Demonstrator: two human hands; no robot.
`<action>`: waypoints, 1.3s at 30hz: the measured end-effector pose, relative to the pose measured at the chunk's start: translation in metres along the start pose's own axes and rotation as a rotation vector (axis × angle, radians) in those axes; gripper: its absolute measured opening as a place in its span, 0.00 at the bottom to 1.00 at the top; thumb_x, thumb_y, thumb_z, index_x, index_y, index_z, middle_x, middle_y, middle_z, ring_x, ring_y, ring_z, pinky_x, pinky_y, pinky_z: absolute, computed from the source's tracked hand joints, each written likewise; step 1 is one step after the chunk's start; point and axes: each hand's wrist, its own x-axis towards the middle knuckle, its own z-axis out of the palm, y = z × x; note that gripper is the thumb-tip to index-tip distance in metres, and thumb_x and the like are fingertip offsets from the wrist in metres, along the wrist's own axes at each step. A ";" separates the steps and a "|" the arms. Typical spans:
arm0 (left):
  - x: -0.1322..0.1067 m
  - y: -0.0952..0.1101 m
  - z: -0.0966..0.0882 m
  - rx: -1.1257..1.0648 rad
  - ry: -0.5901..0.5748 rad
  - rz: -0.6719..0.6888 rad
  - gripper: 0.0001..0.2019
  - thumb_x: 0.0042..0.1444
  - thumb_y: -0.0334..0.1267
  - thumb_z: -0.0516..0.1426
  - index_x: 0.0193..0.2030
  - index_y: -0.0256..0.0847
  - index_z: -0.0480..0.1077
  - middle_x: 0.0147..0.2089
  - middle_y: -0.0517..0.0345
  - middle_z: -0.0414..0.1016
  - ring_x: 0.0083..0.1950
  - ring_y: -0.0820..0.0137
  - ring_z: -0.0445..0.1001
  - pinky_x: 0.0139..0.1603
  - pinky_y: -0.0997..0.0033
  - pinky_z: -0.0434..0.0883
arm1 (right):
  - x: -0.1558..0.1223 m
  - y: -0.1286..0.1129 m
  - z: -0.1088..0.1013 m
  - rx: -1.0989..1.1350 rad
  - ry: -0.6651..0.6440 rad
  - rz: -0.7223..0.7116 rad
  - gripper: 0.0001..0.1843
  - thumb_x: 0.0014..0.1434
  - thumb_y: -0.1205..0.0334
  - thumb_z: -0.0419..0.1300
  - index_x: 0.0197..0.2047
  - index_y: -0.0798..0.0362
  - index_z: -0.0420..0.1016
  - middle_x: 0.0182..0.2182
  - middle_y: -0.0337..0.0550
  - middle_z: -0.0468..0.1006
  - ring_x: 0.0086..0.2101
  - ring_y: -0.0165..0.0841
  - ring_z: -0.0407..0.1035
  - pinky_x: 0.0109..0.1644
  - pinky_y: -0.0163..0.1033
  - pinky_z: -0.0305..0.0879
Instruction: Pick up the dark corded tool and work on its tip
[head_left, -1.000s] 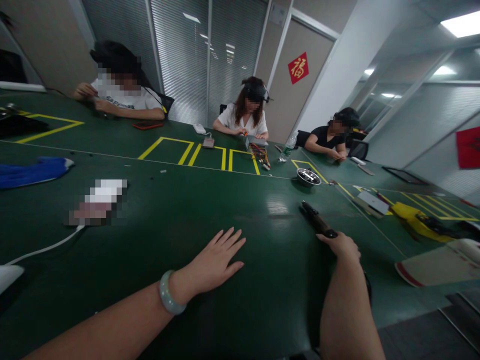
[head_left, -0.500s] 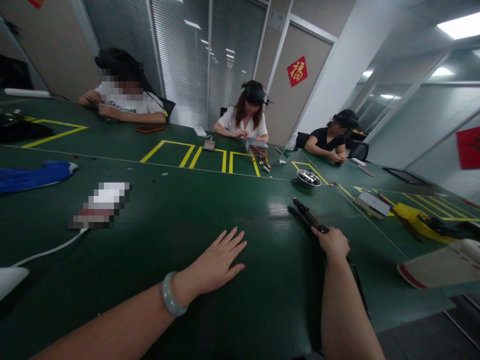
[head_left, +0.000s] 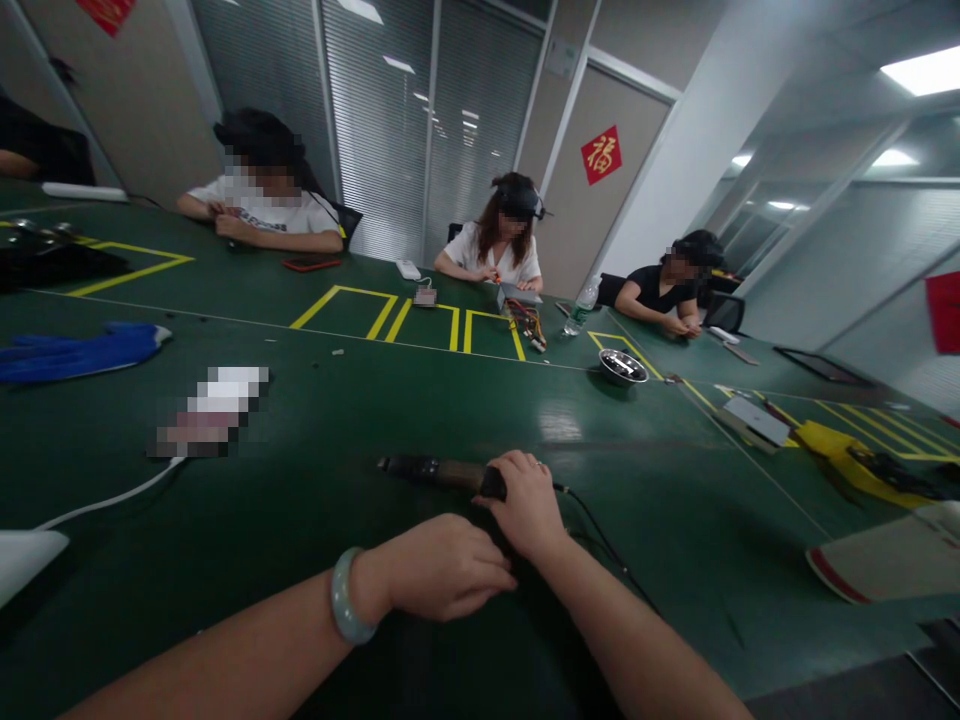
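Observation:
My right hand (head_left: 525, 500) is wrapped round the rear end of a dark, cylindrical corded electric screwdriver (head_left: 450, 473). The tool lies sideways, low over the green table, its tip pointing left. From behind the hand a thin black cord (head_left: 600, 535) trails off to the lower right. Close below the tool is my left hand (head_left: 439, 568), with a pale green bangle (head_left: 349, 597) on the wrist. Its fingers are curled together by my right wrist, and whatever may be in them is hidden.
On the green table (head_left: 330, 410) are a cabled phone-like item (head_left: 214, 412), a blue glove (head_left: 86, 352), a metal bowl (head_left: 622, 367), a water bottle (head_left: 581, 307) and a yellow bag (head_left: 855, 465). A paper-like cylinder (head_left: 885, 560) lies right. Several people sit across.
My right hand has moved left with the electric screwdriver, swinging its tip from pointing away to pointing left. My left hand has gone from spread flat to curled. The view has shifted slightly.

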 end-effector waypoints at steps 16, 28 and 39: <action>0.002 0.003 -0.005 0.057 0.181 -0.101 0.15 0.61 0.34 0.52 0.54 0.46 0.69 0.44 0.58 0.76 0.46 0.68 0.73 0.49 0.64 0.68 | -0.002 0.008 -0.033 0.272 -0.100 -0.012 0.37 0.56 0.54 0.64 0.66 0.45 0.56 0.62 0.45 0.59 0.61 0.38 0.53 0.63 0.45 0.52; 0.008 -0.014 0.004 0.239 0.297 -0.466 0.24 0.61 0.38 0.54 0.64 0.47 0.58 0.64 0.56 0.63 0.67 0.63 0.59 0.67 0.52 0.57 | -0.072 0.083 -0.099 -0.097 -0.420 0.225 0.23 0.59 0.47 0.60 0.54 0.47 0.67 0.44 0.44 0.74 0.40 0.37 0.71 0.40 0.37 0.61; 0.053 -0.021 0.003 0.241 0.100 -0.540 0.19 0.57 0.40 0.56 0.56 0.46 0.65 0.53 0.55 0.73 0.54 0.64 0.71 0.57 0.60 0.65 | -0.059 0.067 -0.073 0.169 -0.607 0.240 0.04 0.57 0.62 0.56 0.33 0.51 0.71 0.25 0.37 0.75 0.22 0.28 0.68 0.25 0.31 0.55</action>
